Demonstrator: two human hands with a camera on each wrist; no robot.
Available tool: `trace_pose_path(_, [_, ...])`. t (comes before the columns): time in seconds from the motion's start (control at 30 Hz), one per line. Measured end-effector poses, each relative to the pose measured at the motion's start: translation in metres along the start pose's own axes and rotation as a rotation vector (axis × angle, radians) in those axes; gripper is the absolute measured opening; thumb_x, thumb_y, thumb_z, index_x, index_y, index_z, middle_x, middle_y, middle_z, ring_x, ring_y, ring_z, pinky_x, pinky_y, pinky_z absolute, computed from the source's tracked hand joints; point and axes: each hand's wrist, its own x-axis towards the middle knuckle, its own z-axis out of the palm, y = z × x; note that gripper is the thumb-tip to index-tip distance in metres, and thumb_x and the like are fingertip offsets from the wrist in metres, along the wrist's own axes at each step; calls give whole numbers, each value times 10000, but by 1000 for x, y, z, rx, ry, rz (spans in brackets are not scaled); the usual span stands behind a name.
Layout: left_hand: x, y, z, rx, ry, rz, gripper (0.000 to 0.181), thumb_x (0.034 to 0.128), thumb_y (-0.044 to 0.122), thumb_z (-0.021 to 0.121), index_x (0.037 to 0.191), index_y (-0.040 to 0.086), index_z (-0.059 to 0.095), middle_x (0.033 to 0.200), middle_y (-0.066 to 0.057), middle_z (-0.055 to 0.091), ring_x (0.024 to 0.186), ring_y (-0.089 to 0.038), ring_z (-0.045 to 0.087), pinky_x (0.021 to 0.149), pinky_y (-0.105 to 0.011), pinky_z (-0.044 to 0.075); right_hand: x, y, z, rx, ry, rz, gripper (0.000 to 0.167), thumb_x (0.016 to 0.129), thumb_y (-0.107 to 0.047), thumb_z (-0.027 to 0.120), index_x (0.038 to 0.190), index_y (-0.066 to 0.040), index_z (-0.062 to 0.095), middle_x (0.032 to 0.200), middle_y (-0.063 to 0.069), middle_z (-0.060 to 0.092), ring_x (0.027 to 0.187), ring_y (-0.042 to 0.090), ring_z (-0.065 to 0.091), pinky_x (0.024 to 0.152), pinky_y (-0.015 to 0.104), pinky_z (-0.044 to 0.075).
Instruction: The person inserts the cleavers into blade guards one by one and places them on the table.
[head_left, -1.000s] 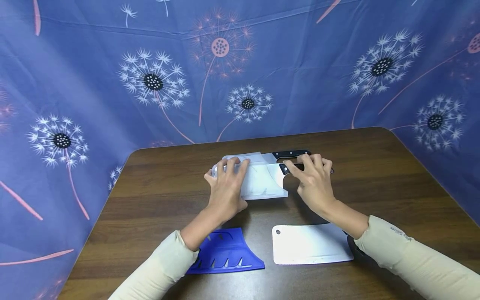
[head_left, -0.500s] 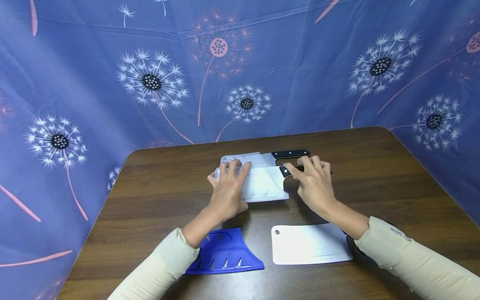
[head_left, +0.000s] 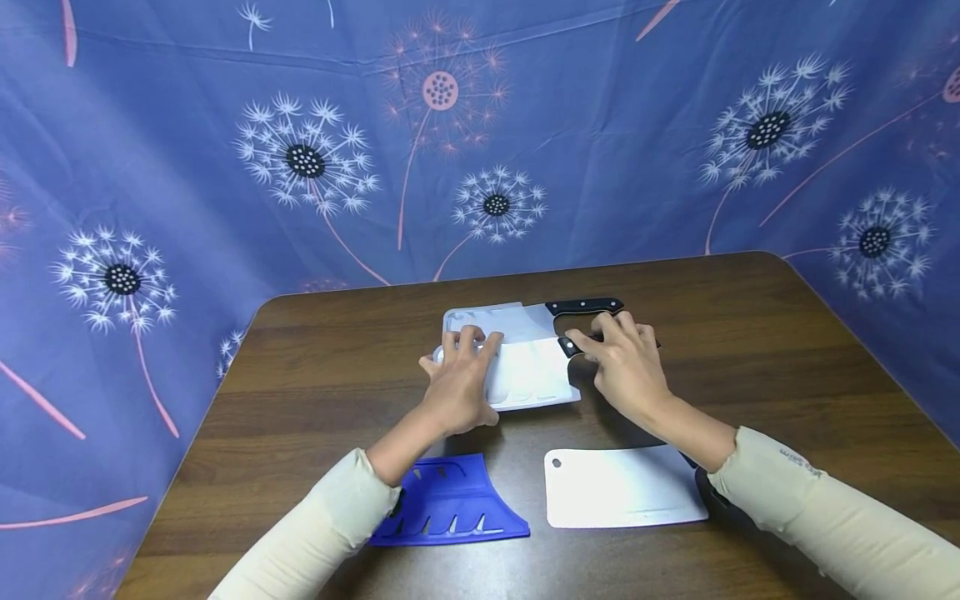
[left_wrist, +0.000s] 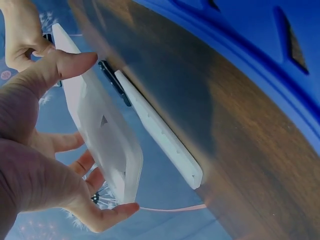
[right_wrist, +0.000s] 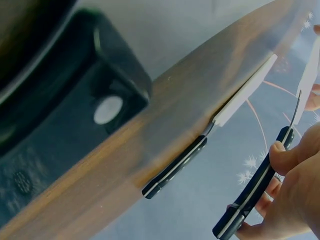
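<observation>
My left hand point(head_left: 459, 387) holds a whitish translucent blade cover point(head_left: 531, 377) by its edges, thumb on the near edge and fingers on the far one. The same cover point(left_wrist: 102, 120) is off the table in the left wrist view. Inside it sits a cleaver's blade; my right hand point(head_left: 628, 367) grips that cleaver's black handle point(right_wrist: 255, 185). Only a thin strip of metal shows between handle and cover in the right wrist view. Just behind lies a second cleaver with a black riveted handle point(head_left: 585, 307), its blade in a similar white cover point(head_left: 480, 317).
A blue slotted blade cover point(head_left: 457, 504) lies near the left forearm, partly hidden by it. To its right rests a bare cleaver blade point(head_left: 622, 487), its dark handle mostly under the right sleeve. Everything is on a brown wooden table point(head_left: 322, 367) before a blue dandelion-print cloth point(head_left: 585, 183).
Both hands have brought the covered cleaver slightly nearer the person, showing more of the second covered cleaver behind it. The grip looks the same, and the things on the table have stayed put.
</observation>
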Motion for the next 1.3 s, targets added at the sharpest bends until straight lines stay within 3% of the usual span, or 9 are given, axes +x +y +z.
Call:
trace_pose_path(0.53, [3,-2,3,-29,-126,-47,1109,455,196,940,1437,187,425,1304,-98,384,1216,-335,299,784,-618,321,1,2,5,24,-92,11,534,699,169,686,1151,-115,714,942,124,554,866,310,484,713,571,444])
trace_pose_path(0.73, [5,-2,6,-29,-174,-59,1079,464,208,938,1418,203,434,1301,-94,388,1201,-335,307,798,-625,331,0,2,7,25,-164,30,544,695,155,698,1171,-107,706,968,124,558,890,306,491,697,553,455])
trace_pose_path(1.0, [6,-6,12,-88,-260,-76,1080,492,163,928,1447,173,424,1332,-109,372,1210,-341,300,870,-730,266,-2,4,14,60,-275,67,476,747,104,726,1166,-122,708,1026,161,577,908,330,510,667,499,464])
trace_pose_path(1.3, [8,-10,19,-100,-352,-76,1046,495,187,922,1425,198,446,1302,-98,374,1171,-319,302,857,-698,297,-4,1,19,98,-367,106,464,735,132,723,1158,-58,705,967,151,581,818,267,507,593,398,471])
